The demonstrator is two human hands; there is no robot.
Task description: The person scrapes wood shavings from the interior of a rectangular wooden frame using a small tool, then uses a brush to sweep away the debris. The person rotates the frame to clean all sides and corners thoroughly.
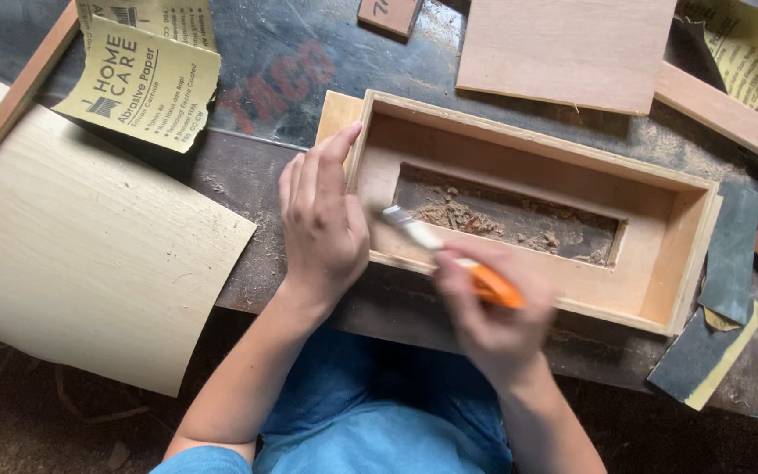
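- Far left: pale curved veneer sheet (72,254) lay over the edge of the dark worktop (256,96); thin reddish wood strip (15,96) ran along its upper edge.
- Just above: yellowish sandpaper sheet (138,83), printed backing up, corner curled.
- Left hand (322,219): grip curled around the left end wall of the wooden box (660,263), fingertips over the rim, palm on the outside. Pressed on the box.
- Box sat centre on the worktop, long, open side up. Bottom panel had a rectangular cutout (506,215) with sawdust and crumbs showing in it.
- Right hand (493,312): grip pinched shut on an orange-handled brush (445,254), thumb and fingers bunched on the handle. Brush blurred; pale bristle end pointed up-left, inside the box near its left end and close to the left hand's thumb. Couldn't tell if the bristles touched the wood.
- Above the box: flat plywood panel (563,48), apart from it.
- Right: long wood batten (730,118) lay diagonal; second yellow sandpaper sheet (747,44) at the top corner.
- Far right: dark sandpaper strips (730,254), grit side up, just beside the box's right end; one (704,355) had a yellow backing edge showing.
- Bottom: blue clothing (379,412) under the arms.
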